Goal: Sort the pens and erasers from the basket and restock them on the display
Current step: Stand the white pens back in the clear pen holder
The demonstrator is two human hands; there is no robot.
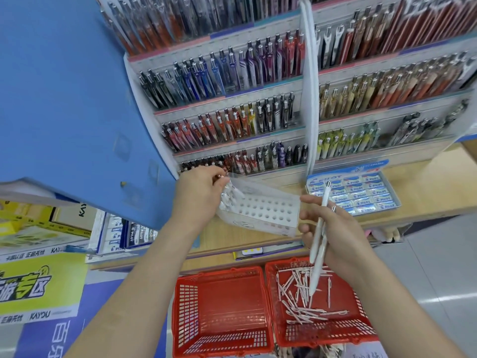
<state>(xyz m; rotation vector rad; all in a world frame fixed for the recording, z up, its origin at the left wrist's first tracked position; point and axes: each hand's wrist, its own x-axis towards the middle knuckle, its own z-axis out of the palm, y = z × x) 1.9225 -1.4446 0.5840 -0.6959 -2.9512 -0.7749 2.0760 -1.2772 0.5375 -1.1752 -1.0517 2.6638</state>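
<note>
Setting: I am looking at a stationery shop wall, a tiered pen display (232,117) standing on a wooden shelf (428,177), with grey floor below.
Far left: a blue board (64,99) overhangs and hides that side of the shelf.
Left hand (198,195): fingers curled over the left end of the hole tray (263,210), pinching the tops of the seated pens (229,196) there. I cannot tell how many it grips.
Hole tray: held tilted above the shelf, between both hands. Its left-most holes are filled; the rest, toward the right, show empty.
Left basket (185,306): red, on the floor, nothing visible in it.
Right hand (335,228): closed round white pens (320,228), two as far as I can judge, with thumb and fingertips also touching the tray's right edge.
Key relation: the held pens run roughly upright in view, clicker end toward the display, tip toward the floor. The empty holes lie just left of this grip, so the right hand is the nearer one.
Next move, my judgement: a pen goes tip-first into an empty hole, which calls for swinging it leftward and lining its axis with the hole.
Right basket (322,334): red, touching the left one, holding loose pens (302,293) lying crossed at all angles.
Eraser box (353,192): on the shelf, behind the right hand, rows full.
Progress, my judgement: early; most pens unsorted.
</note>
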